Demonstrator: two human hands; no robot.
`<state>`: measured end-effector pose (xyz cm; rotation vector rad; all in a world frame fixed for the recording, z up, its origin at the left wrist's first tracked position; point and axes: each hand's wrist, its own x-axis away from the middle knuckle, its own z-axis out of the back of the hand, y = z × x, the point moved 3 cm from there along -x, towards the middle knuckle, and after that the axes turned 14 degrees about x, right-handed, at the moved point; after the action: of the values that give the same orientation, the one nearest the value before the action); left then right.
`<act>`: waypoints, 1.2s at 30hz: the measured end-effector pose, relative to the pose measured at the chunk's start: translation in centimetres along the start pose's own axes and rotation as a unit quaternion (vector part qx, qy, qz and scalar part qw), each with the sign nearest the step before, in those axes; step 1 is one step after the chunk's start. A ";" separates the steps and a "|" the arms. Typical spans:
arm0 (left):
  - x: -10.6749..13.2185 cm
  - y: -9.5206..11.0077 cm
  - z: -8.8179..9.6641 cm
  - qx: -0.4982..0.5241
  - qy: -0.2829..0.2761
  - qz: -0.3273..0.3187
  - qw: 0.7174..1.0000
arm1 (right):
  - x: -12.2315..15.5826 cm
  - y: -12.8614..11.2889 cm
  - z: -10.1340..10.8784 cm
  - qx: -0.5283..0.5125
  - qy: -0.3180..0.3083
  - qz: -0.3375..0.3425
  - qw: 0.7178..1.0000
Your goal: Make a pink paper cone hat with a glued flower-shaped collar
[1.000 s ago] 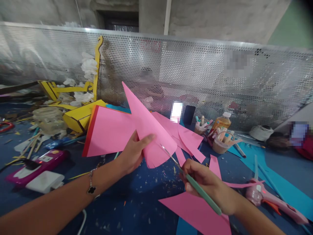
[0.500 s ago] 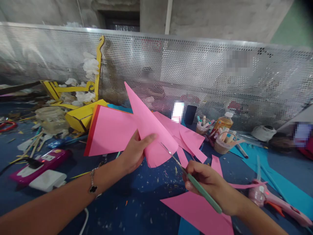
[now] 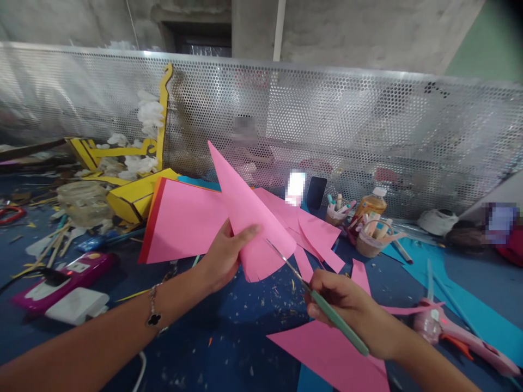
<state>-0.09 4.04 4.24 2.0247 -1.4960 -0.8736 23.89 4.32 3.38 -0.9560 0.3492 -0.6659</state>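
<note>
Since the last look, the rolled pink paper cone (image 3: 253,228) and the left hand (image 3: 220,258) sit slightly lower in view. At far left on the dark blue tabletop (image 3: 241,348) lie a magenta electrical unit (image 3: 61,283) and a white plastic block (image 3: 77,306). Farther back stands a yellow card frame (image 3: 163,109) decked with white paper tufts (image 3: 150,111). A flat pink sheet (image 3: 183,220) lies just left of the cone. The left hand curls part-way round the tilted cone, thumb lying on it, tip pointing far and fringed rim near. The right hand (image 3: 347,310) is closed on a pale green handle (image 3: 339,321) carrying a thin steel blade (image 3: 286,261), whose tip crosses the cone in view; contact cannot be told. Pink paper offcuts (image 3: 318,231) lie beyond it, then pots of markers (image 3: 335,215), an amber plastic bottle (image 3: 370,207) and a pink hot glue gun (image 3: 461,337) at right.
</note>
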 end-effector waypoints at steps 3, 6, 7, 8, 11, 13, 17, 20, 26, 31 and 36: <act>0.0 0.0 0.1 0.006 -0.008 0.003 1.000 | 0.0 -0.1 0.0 0.008 0.002 -0.003 1.000; -0.2 -0.1 0.3 0.023 -0.024 0.015 0.999 | 0.1 -0.4 0.1 0.014 0.003 -0.008 1.000; -0.3 -0.1 0.4 0.028 -0.027 0.020 0.999 | 0.1 -0.4 0.1 0.019 0.004 -0.009 1.000; -0.4 -0.2 0.6 0.031 -0.028 0.023 0.999 | 0.0 -0.4 0.1 0.025 0.005 -0.010 1.000; -0.8 -0.4 0.9 0.032 -0.029 0.024 0.999 | 0.0 -0.3 0.1 0.042 0.012 -0.010 0.999; -0.9 -0.5 1.0 0.032 -0.030 0.021 0.999 | -0.1 -0.2 0.0 0.046 0.008 -0.009 0.999; -0.8 -0.4 0.7 0.037 -0.034 0.012 0.999 | -0.1 -0.3 -0.3 0.044 0.004 -0.005 0.999; -0.7 -0.1 0.4 0.043 -0.030 -0.002 0.999 | 0.1 -0.6 -0.3 0.050 0.002 0.012 0.999; -0.6 0.2 0.3 0.045 -0.019 -0.002 0.999 | 0.5 0.2 0.1 0.004 -0.015 0.033 0.999; -0.4 0.0 0.3 0.034 -0.015 0.019 0.999 | 0.4 0.8 0.2 -0.017 -0.034 0.051 0.998; -0.2 -0.1 0.3 0.028 -0.018 0.025 0.999 | 0.4 0.3 0.1 -0.001 -0.045 0.059 0.997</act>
<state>-0.30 4.23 3.96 2.0111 -1.6006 -0.8621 24.33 4.24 3.18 -0.9558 0.3238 -0.5128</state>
